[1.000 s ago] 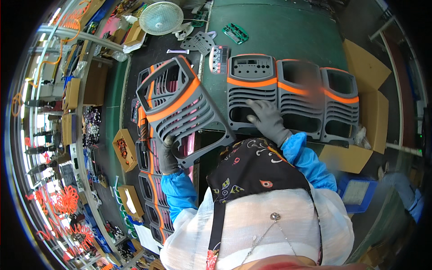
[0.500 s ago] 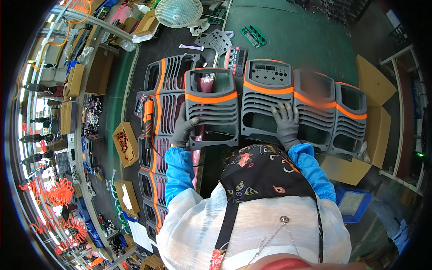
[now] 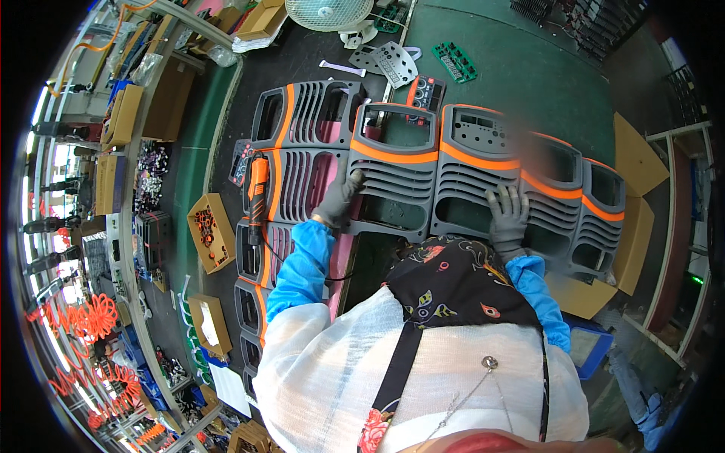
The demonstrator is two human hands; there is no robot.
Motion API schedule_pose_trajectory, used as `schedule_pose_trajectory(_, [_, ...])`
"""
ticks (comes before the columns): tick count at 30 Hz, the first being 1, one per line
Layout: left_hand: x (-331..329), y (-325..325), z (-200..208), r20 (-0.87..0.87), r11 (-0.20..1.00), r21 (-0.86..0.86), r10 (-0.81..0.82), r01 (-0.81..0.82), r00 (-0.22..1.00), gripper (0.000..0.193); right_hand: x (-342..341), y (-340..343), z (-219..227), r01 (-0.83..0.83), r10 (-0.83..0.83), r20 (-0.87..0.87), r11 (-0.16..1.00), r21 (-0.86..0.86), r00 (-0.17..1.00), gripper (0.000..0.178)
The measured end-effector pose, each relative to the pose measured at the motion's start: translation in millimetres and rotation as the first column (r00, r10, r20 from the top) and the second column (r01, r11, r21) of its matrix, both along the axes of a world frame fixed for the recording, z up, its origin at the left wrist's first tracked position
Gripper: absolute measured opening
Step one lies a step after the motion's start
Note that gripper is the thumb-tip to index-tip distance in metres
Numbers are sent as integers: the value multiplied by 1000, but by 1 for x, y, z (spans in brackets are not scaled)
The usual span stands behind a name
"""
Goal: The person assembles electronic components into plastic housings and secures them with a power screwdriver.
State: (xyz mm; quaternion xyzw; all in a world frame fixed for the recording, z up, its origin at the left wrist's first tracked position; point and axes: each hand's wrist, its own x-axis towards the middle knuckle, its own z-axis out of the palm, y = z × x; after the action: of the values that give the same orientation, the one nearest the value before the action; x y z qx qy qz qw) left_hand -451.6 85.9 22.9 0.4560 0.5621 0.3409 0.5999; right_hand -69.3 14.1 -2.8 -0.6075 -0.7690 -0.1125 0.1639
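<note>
Grey plastic housings with orange bands stand in a row before me. My left hand, in a grey glove, is closed on the left edge of the leftmost housing, its thumb over the front ribs. The second housing adjoins it and has a grey panel with holes in its upper opening. My right hand, also gloved, lies with fingers spread on the ribs where the second housing meets the third housing. A fourth housing ends the row at the right.
More housings lie in a column at the left, with an orange power screwdriver on them. A cardboard box of small parts sits farther left. A green circuit board and a fan are at the back; an open carton stands right.
The leftmost housing has moved right with my left hand and now meets the second one. My right hand stays on the row. The whole view has shifted somewhat.
</note>
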Motion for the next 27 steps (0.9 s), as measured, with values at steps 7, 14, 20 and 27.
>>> schedule_pose_trajectory(7, [10,-6,-35,-514,949,312,214,-52,831,60,-2,-2,9,33,-34,-13,997,-75,999,53])
schedule_pose_trajectory(14, [-5,-2,-31,-516,990,126,113,-56,849,56,-3,6,30,-4,-6,-92,995,-104,996,47])
schedule_pose_trajectory(20, [20,27,10,-413,938,347,160,-7,897,53,6,28,32,-76,80,-202,997,26,976,19])
schedule_pose_trajectory(27, [84,148,40,-482,827,526,96,200,871,48,-7,50,17,87,-82,-134,996,31,988,18])
